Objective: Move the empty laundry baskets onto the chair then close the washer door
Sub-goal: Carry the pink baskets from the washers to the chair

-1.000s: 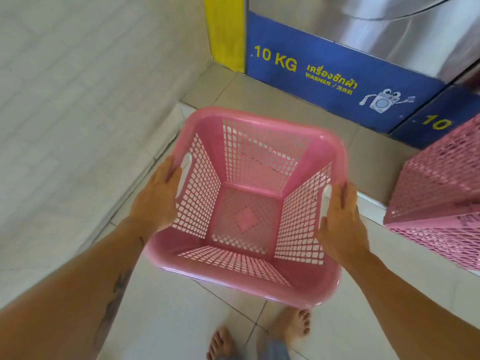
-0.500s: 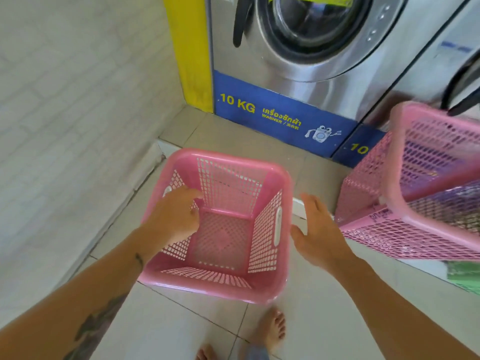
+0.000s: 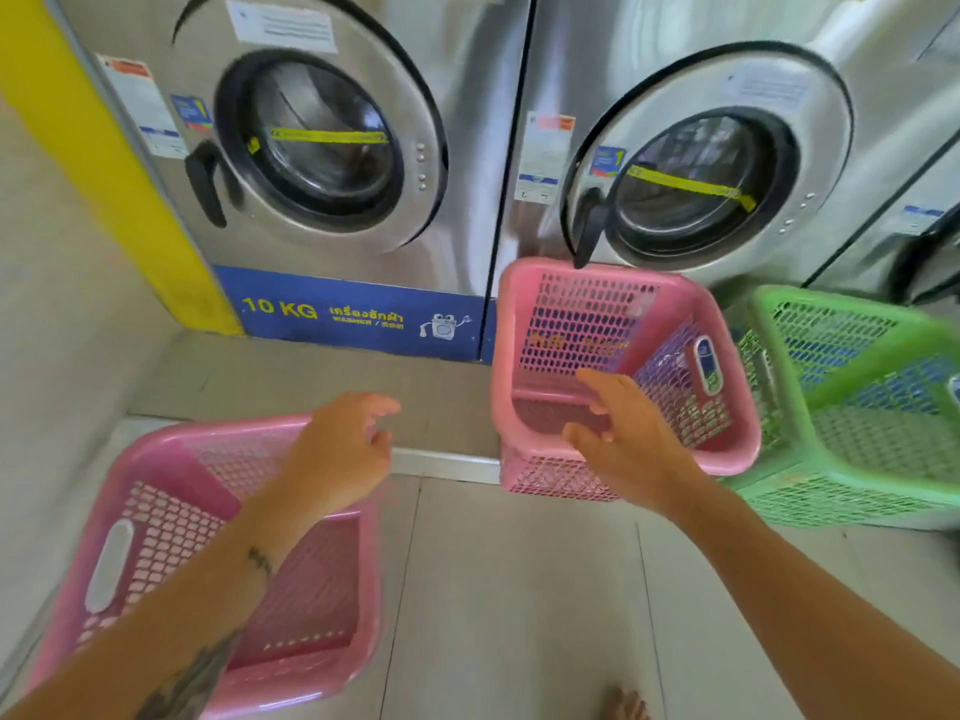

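Three laundry baskets on floor before steel washers. Near pink basket (image 3: 171, 537) sits low left on tiled floor (image 3: 519, 589), empty. Second pink basket (image 3: 618, 366) tilted on raised step below right washer (image 3: 691, 184); green basket (image 3: 852, 407) just beside it. Left hand (image 3: 337, 454) above near basket, grip loose, fingers spread, holding nothing. Right hand (image 3: 628, 439) over second basket's front rim, grip wide, contact unclear.

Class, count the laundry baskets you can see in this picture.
3: a pink basket lower left on the floor, a second pink basket before the right washer, a green basket far right. Others may be outside the frame.
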The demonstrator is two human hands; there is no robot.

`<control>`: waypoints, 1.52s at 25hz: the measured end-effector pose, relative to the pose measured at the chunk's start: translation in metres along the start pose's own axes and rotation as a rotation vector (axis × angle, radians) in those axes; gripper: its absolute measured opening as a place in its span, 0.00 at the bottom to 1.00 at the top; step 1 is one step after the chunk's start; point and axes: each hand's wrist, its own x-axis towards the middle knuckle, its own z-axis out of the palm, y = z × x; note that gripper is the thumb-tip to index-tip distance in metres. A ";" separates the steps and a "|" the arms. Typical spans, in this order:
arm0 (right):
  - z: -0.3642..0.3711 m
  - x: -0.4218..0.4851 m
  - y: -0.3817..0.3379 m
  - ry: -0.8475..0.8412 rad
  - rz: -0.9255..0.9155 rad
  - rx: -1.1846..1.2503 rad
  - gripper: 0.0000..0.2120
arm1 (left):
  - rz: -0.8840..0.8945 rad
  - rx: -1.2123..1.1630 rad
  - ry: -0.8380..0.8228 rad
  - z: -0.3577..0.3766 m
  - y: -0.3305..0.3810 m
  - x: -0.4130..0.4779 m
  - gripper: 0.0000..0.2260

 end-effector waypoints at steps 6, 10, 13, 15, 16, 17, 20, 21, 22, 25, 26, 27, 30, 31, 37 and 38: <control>-0.091 0.038 0.155 0.053 0.129 0.004 0.30 | -0.012 0.117 0.019 0.112 0.107 0.089 0.20; -0.116 0.082 0.238 0.134 0.227 -0.079 0.33 | -0.040 0.301 0.009 0.161 0.127 0.139 0.21; -0.107 0.113 0.277 0.134 0.246 -0.176 0.42 | -0.121 0.456 -0.021 0.186 0.123 0.159 0.27; -0.100 0.131 0.291 0.128 0.241 -0.203 0.43 | -0.131 0.489 -0.032 0.198 0.116 0.167 0.32; -0.096 0.139 0.297 0.127 0.215 -0.212 0.42 | -0.108 0.488 -0.034 0.204 0.112 0.172 0.34; -0.092 0.146 0.301 0.131 0.192 -0.218 0.41 | -0.095 0.467 -0.029 0.208 0.110 0.178 0.35; -0.079 0.159 0.312 0.137 0.191 -0.306 0.38 | -0.091 0.409 -0.006 0.216 0.104 0.191 0.36; -0.075 0.160 0.315 0.138 0.191 -0.351 0.38 | -0.084 0.426 0.008 0.217 0.102 0.192 0.35; -0.073 0.158 0.317 0.138 0.190 -0.389 0.39 | -0.065 0.453 0.028 0.219 0.099 0.191 0.35; -0.072 0.149 0.312 0.115 0.217 -0.444 0.43 | -0.055 0.509 0.094 0.222 0.087 0.180 0.37; -0.071 0.143 0.310 0.114 0.223 -0.445 0.44 | -0.059 0.501 0.113 0.223 0.084 0.173 0.37; -0.069 0.136 0.306 0.117 0.222 -0.438 0.45 | -0.052 0.496 0.132 0.224 0.081 0.167 0.37; -0.058 0.108 0.295 0.109 0.244 -0.408 0.46 | -0.030 0.499 0.134 0.219 0.066 0.140 0.38; -0.052 0.096 0.290 0.109 0.250 -0.392 0.45 | -0.034 0.501 0.121 0.214 0.058 0.129 0.38; -0.019 0.024 0.251 0.108 0.192 -0.365 0.44 | -0.063 0.397 0.110 0.172 0.031 0.047 0.39; -0.015 0.013 0.246 0.100 0.201 -0.371 0.43 | -0.052 0.372 0.111 0.167 0.029 0.032 0.40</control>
